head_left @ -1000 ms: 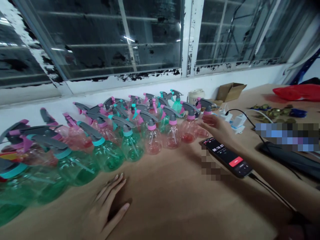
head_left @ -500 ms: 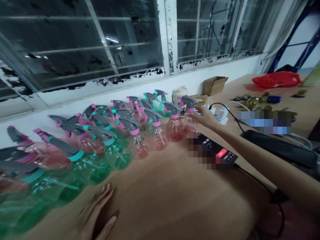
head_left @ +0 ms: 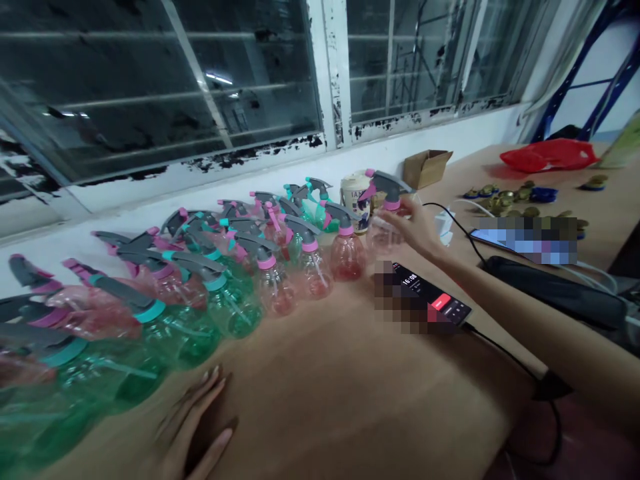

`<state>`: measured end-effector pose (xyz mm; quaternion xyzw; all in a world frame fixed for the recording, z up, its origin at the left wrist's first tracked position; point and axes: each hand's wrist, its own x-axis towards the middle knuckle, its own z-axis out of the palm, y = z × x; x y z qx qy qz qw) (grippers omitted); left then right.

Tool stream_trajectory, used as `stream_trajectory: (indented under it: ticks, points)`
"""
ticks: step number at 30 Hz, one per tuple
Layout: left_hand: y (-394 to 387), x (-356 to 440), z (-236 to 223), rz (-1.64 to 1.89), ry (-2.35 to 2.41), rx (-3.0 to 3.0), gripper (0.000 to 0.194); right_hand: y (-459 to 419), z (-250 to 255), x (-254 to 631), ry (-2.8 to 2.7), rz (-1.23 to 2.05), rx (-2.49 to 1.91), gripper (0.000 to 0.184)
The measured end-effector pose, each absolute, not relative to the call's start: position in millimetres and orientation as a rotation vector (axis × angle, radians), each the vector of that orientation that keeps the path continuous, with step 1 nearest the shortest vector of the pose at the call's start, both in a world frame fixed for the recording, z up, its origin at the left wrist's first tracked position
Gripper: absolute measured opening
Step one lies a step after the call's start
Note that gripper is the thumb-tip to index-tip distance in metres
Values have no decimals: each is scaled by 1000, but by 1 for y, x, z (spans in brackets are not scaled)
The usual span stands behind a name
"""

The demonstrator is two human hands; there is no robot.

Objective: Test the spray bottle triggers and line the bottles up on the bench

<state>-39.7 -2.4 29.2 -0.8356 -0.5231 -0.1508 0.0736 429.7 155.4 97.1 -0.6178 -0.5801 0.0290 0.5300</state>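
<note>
A: In the head view, what has changed over the last 0.5 s?

B: Mainly the spray bottle (head_left: pixel 379 233) with the pink collar, at the right end of the cluster. It has shifted up and to the right against the neighbouring bottle (head_left: pixel 347 257), so I judge the right hand (head_left: pixel 413 223) is lifting it.

A: How is it held?

B: Fingers bent around it just under the collar, closed as far as its width allows. How hard they squeeze, I can't tell.

A: Is its base off the tabletop (head_left: pixel 310 380)?

B: Too blurred to be sure.

A: And the left hand (head_left: pixel 200 413)?

B: Unchanged: lying on the tabletop near a green bottle (head_left: pixel 183 337), half open, thumb apart, holding nothing.

A: Anything else?

B: The timer on the phone (head_left: pixel 425 293) has gone from 16:07 to 16:08.

A: What does it mean for the work?

B: Just 1 bottle seems singled out, its weight probably passing to the right hand. The printed cup (head_left: pixel 356 200) looks close behind, so a knock is possible.
</note>
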Motion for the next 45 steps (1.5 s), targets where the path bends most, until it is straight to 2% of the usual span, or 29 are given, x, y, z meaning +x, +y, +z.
stream_trajectory:
  ticks: [5, 8, 14, 21, 31, 39, 43, 45]
  points:
    - [-2, -41, 40, -462, -1595, -2487, 54, 94, 128, 402, -1408, 32, -1279, 25]
    - [-3, -40, 46, -436, -1614, -2498, 53, 58, 137, 366, -1551, 229, -1163, 26]
    - [-10, -31, 27, -482, -1597, -2553, 50, 29, 129, 280, -1835, 367, -922, 20]
    - [-18, -20, 26, -410, -1702, -2574, 53, 39, 99, 213, -1965, 507, -1018, 38]
    - [-26, -11, 33, -464, -1742, -2636, 57, 45, 92, 207, -2152, 585, -1049, 33]
    - [-27, -11, 34, -481, -1752, -2662, 54, 69, 100, 208, -2175, 1148, -824, 32]
    - [-28, -11, 36, -466, -1769, -2665, 55, 79, 102, 198, -2031, 1231, -672, 45]
    - [-28, -11, 36, -475, -1773, -2664, 56, 81, 100, 193, -1993, 1242, -647, 44]
